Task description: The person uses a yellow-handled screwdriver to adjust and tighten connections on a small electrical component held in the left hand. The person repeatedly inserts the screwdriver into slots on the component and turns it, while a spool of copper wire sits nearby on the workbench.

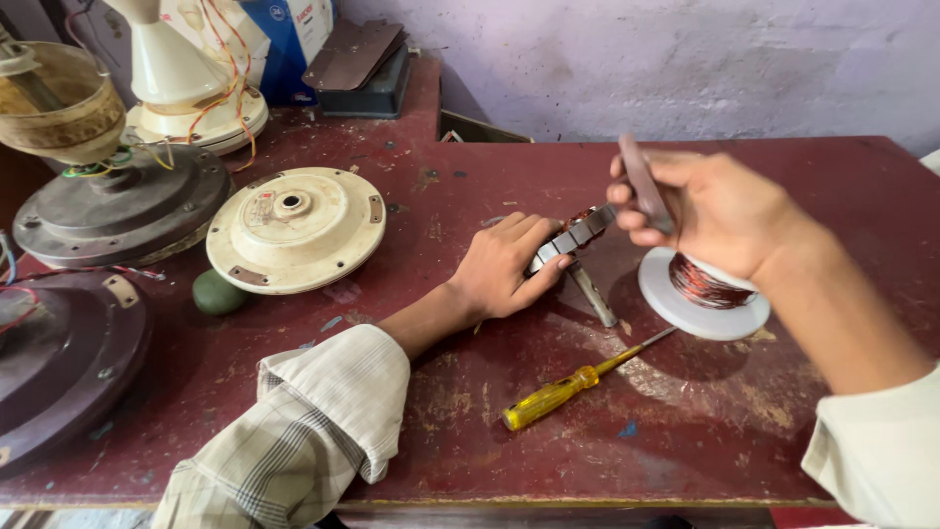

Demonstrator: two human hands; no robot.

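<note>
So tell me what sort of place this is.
Probably a small repair workshop for ceiling fans. On the worn red table lie a cream fan motor cover, a spool of copper wire and a yellow screwdriver, while the left hand steadies a metal motor part.

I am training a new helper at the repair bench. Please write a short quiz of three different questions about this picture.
1. True or false: the yellow-handled screwdriver is held in the left hand.
2. Which hand holds the flat grey strip? A) left B) right C) neither
3. Fill in: the white spool of copper wire lies under the ____ hand.

Key:
1. False; it lies free on the dark red table, while the left hand grips the small metal motor core.
2. B, the right hand.
3. right
</note>
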